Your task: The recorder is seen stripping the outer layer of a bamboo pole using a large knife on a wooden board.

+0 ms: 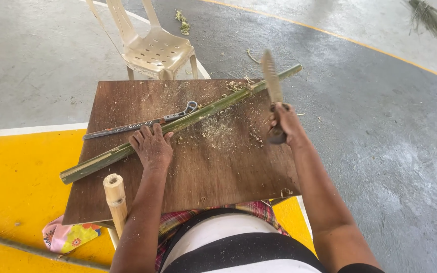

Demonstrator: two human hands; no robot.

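a: left hand [151, 147] flat on the green bamboo pole [178, 124], fingers spread, palm down, pinning it to the brown wooden board [218, 167]. open, pressing rather than wrapped around anything.

b: and the right hand [284, 123]? looks closed.

a: yep, fisted around the handle of a knife [272, 86], blade pointing up toward the top of the frame, a bit blurred. held just right of the pole, above the board. can't tell if the blade touches the bamboo.

b: pole placement?

a: lying diagonally across the board, lower end sticking out past the left edge at centre left, upper end running off the board's top right corner toward upper centre. shavings and dust [223, 132] scattered around the middle of the board, just below the pole.

b: anything else on the board?

a: a long dark metal tool with a grey handle [142, 123], just above the pole, near the left hand's fingertips. short pale bamboo stub [115, 199] standing at the lower left edge of the board.

b: background?

a: beige plastic chair [153, 45] at top centre-left behind the board, grey concrete floor [380, 126] on the right, yellow painted patch [21, 177] at lower left, flowery cloth [69, 236] near the bottom left.
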